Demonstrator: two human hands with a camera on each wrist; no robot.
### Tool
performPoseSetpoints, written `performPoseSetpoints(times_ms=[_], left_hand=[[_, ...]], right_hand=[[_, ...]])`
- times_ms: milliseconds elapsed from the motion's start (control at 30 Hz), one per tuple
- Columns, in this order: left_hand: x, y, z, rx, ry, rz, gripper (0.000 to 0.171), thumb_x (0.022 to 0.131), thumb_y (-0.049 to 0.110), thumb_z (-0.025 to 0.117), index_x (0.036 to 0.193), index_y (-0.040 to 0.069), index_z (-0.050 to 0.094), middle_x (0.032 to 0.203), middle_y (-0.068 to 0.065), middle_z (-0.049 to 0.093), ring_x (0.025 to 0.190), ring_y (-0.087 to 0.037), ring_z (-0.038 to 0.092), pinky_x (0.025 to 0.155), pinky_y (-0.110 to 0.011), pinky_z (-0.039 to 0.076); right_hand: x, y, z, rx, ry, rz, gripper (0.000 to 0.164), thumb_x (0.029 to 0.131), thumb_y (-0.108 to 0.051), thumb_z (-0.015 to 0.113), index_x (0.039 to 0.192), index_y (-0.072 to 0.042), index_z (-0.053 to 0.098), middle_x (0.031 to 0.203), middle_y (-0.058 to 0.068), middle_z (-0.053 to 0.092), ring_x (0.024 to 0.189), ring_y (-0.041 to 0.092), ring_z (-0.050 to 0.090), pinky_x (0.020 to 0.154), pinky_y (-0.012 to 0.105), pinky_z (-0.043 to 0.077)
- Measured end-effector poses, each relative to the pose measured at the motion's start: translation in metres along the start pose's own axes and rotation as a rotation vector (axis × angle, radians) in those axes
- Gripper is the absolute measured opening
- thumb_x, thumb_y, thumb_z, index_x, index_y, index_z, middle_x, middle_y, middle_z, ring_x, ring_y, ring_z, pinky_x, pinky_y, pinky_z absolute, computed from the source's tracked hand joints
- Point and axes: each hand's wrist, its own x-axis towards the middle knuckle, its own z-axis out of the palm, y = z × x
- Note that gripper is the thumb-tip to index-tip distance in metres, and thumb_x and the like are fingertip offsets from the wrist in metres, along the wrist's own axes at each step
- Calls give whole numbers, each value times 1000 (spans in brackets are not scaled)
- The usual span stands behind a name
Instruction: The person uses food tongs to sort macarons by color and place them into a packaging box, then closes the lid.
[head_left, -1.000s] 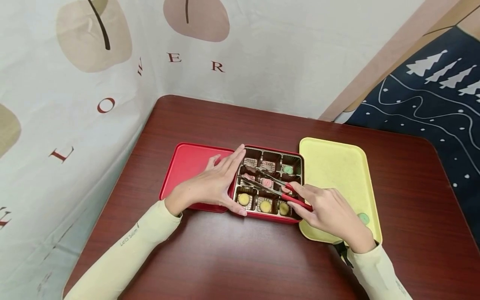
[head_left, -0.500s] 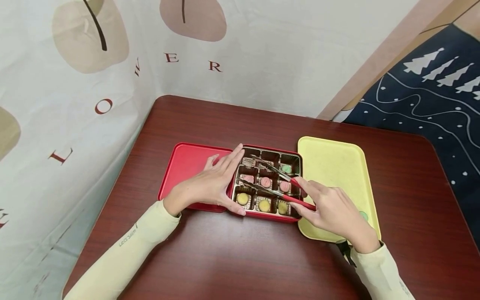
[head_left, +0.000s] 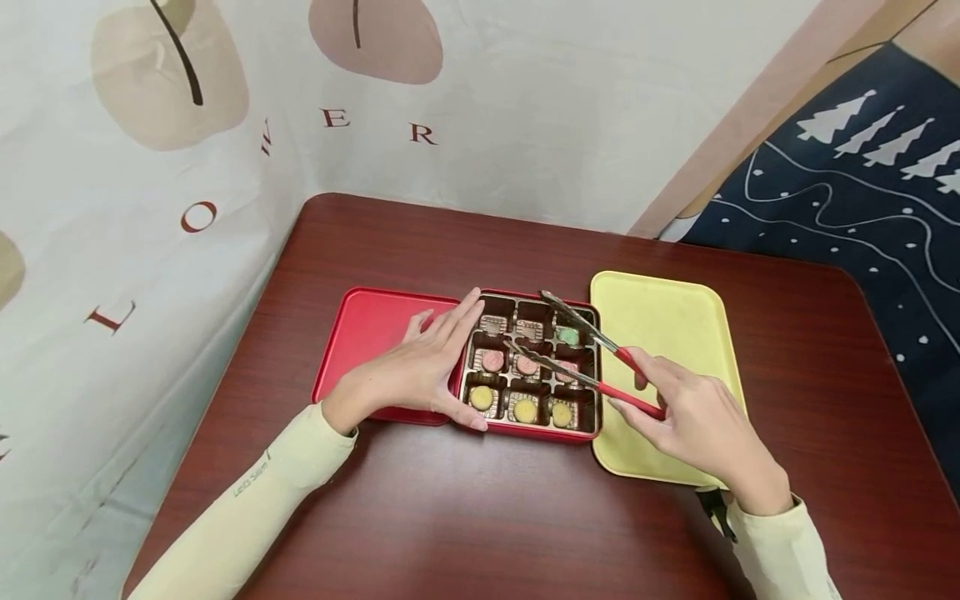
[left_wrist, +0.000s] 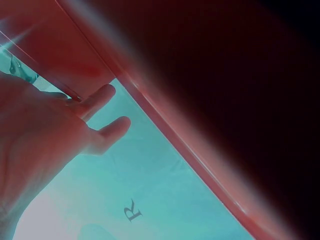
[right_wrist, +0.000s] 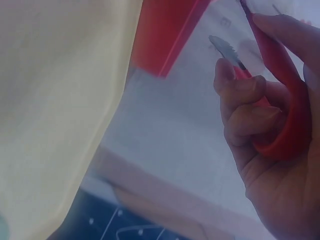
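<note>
My left hand lies with spread fingers along the left side of a red box, thumb by its front corner and fingertips by the back one. In the right wrist view, my right hand grips red-handled tongs. Their metal arms stand wide apart over the box, with nothing between the tips. Inside the box's brown divided tray, yellow round candies sit in the front row and pink candies in the middle row. A green candy sits in the back right compartment.
A flat red lid lies left of the box, partly under my left hand. To the right, a yellow tray sits against the box, below my right forearm. Fabric walls enclose the back of the brown table.
The tongs have spread, risen away from the left pink candy and moved right and back with my right hand. That candy stays in its compartment. My left hand stays at the box.
</note>
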Motion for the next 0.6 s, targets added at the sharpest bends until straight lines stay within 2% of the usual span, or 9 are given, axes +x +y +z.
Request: performPoseSetpoints(times_ms=[200, 267, 333, 400, 467, 500, 600], left_hand=[[-2, -1, 1, 0, 7, -5, 161, 69, 86, 85, 174, 7, -8, 182, -8, -14, 164, -33, 18, 125, -67, 11], [-2, -1, 1, 0, 8, -1, 161, 69, 86, 86, 174, 7, -8, 182, -8, -14, 164, -33, 18, 125, -66, 12], [-2, 0, 0, -1, 9, 3, 162, 69, 84, 87, 174, 6, -7, 182, -9, -13, 164, -33, 18, 125, -66, 12], [-1, 1, 0, -1, 7, 6, 161, 69, 84, 87, 174, 6, -7, 182, -9, -14, 164, -33, 18, 125, -67, 11], [0, 2, -1, -2, 4, 4, 161, 69, 83, 88, 174, 6, -7, 182, -9, -14, 164, -33, 17, 125, -67, 11], [0, 3, -2, -4, 1, 3, 161, 69, 82, 88, 174, 6, -8, 182, -9, -14, 164, -33, 17, 125, -67, 11], [0, 3, -3, -7, -7, 4, 161, 70, 83, 88, 174, 7, -8, 182, -9, -15, 164, -34, 16, 125, -69, 10]], right_hand=[[-17, 11, -11, -17, 33, 50, 58, 83, -28, 88, 135, -11, 68, 91, -7, 62, 60, 2, 43, 48, 25, 39], [-24, 14, -16, -29, 44, 78, 57, 87, -36, 86, 135, -11, 69, 91, -8, 62, 60, 1, 41, 47, 24, 37], [-33, 18, -21, -53, 57, 106, 57, 95, -51, 80, 134, -10, 70, 88, -8, 60, 60, 3, 41, 48, 23, 36], [-44, 22, -27, -74, 73, 134, 69, 101, -67, 66, 134, -7, 72, 84, -8, 57, 61, 5, 41, 48, 23, 35], [-56, 27, -34, -96, 93, 161, 82, 101, -77, 52, 134, -4, 72, 79, -7, 54, 62, 7, 41, 50, 22, 35], [-62, 30, -37, -107, 103, 175, 86, 101, -78, 50, 134, -2, 72, 77, -6, 53, 63, 7, 42, 50, 21, 35], [-82, 37, -47, -127, 133, 231, 76, 97, -71, 69, 132, -3, 73, 74, -8, 49, 63, 7, 41, 51, 22, 34]])
